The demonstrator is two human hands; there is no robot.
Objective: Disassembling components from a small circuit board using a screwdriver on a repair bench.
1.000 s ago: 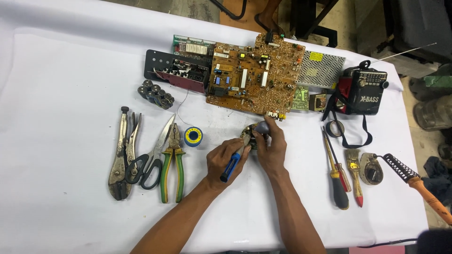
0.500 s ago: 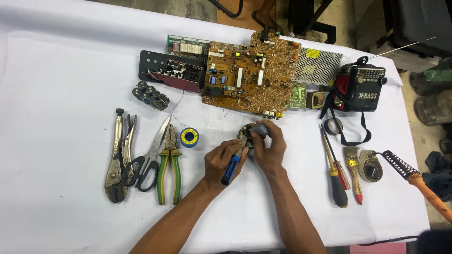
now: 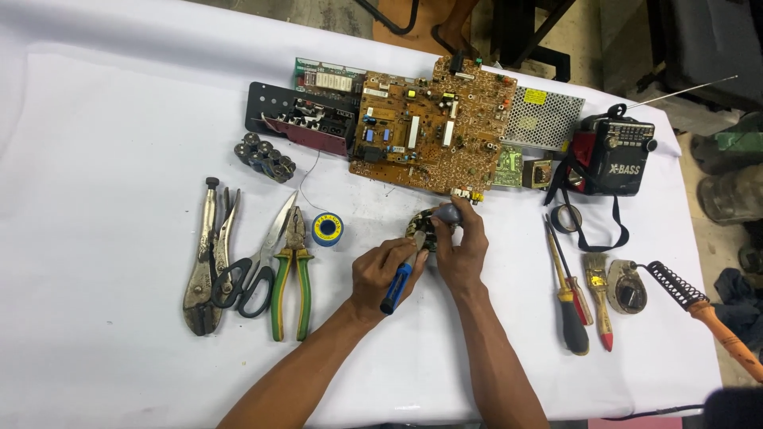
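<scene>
Small round part [image 3: 425, 226] mostly hidden under right hand [image 3: 461, 250] & left hand [image 3: 381, 274]; kind can't be told. Blue-handled tool [image 3: 395, 287]: tip covered by the fingers [image 3: 413, 253], so tool type unclear. Soldering iron [image 3: 715, 314] cut off at right edge. Both forearms run out at bottom edge. Worktop [image 3: 95, 119] cropped left & top. Circuit board [image 3: 433, 139] parts too small to tell apart.

A white cloth [image 3: 95, 103] covers the worktop and fills most of the frame, evenly lit. Along the top edge lies grey concrete floor [image 3: 318, 12], with dark furniture legs [image 3: 548, 32] at upper middle and dark clutter at upper right.
</scene>
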